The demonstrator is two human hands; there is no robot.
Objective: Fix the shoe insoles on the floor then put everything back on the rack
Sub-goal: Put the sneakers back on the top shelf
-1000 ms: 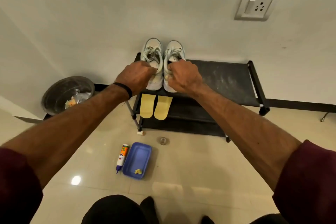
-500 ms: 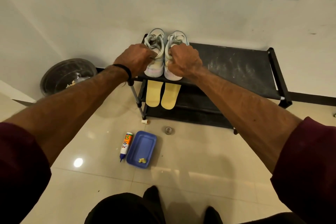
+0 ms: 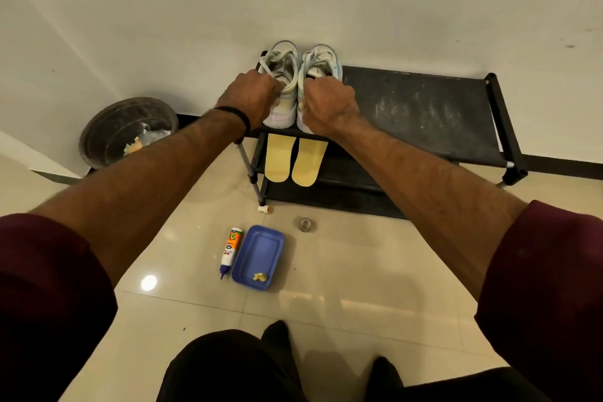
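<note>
Left hand [image 3: 253,98]: curling its fingers round the left shoe [image 3: 283,75], just above frame centre.
Right hand [image 3: 328,106]: gripping the right shoe [image 3: 321,64] with bent fingers, beside the left hand.
Shoes: sitting side by side, touching, at the left end of the rack's [image 3: 424,108] top shelf, against the wall.
Insoles [image 3: 295,160]: two yellow ones lying side by side on the shelf below, directly under the shoes.
Glue bottle [image 3: 231,251]: lying on the floor tiles, lower centre, just left of the blue tray [image 3: 257,254].
Tray: holding a small yellow scrap near its bottom edge.
Bowl [image 3: 127,130]: resting on the floor at centre left, near the wall.
</note>
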